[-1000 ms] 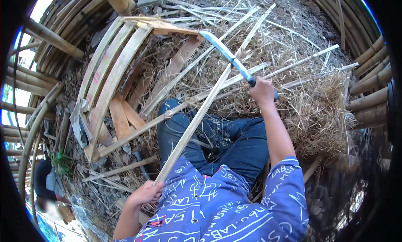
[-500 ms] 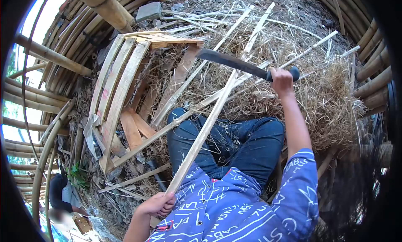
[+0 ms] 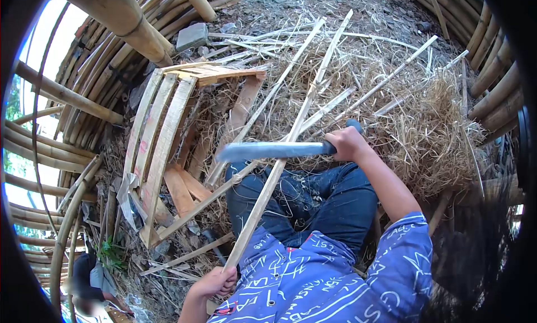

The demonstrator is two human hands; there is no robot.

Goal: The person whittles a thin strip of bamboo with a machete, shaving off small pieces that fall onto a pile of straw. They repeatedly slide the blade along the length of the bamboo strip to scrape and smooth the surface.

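My right hand [image 3: 344, 143] is wrapped round the dark handle of a machete [image 3: 268, 151]. Its long blade points left and overlaps a split bamboo strip [image 3: 299, 119] above my knees. The near end of that strip is gripped by my left hand [image 3: 215, 281], beside my waist. From there it runs up and away over my lap, its far end over the heap of shavings [image 3: 430, 133]. Another bamboo strip with a node [image 3: 237, 178] crosses beneath it at my left knee.
A slatted wooden crate [image 3: 162, 138] stands at the left among loose boards. Several bamboo strips [image 3: 391, 77] lie over the shavings ahead. A grey block [image 3: 192, 36] sits at the back. Bamboo poles [image 3: 72, 93] line both sides. Another person [image 3: 89, 284] is at the lower left.
My right hand has drawn the machete back toward my body and left, its blade now nearly level across the strip. My left hand keeps its hold on the strip.
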